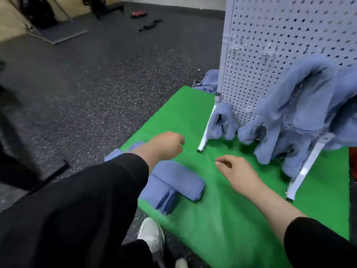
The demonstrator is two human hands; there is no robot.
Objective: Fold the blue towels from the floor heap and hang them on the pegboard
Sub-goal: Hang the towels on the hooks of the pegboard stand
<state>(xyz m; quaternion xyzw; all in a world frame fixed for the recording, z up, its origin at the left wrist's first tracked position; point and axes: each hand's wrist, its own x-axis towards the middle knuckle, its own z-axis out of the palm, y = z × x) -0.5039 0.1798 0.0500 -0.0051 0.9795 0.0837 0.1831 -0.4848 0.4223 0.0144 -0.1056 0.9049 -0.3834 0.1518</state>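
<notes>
One head-worn wide-angle camera looks forward and steeply down, close over both hands [195, 157] and the green mat [231, 219]; the pegboard [280, 45] rises near at right, its edges seemingly bent by the lens.

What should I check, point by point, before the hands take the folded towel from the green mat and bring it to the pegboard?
1. Both hands free: left hand loosely curled, right hand relaxed, neither holds anything. Ok.
2. Folded towel lies on the green mat, folds still neat, nothing on top. Ok.
3. Towel within reach: it lies just under the left forearm. Ok.
4. Free hooks on the pegboard: some hooks above the hanging towels look bare, but blur hides their shape. Cannot tell.
5. Hung towels tidy: they hang crumpled and bunched. Not ok.
</notes>
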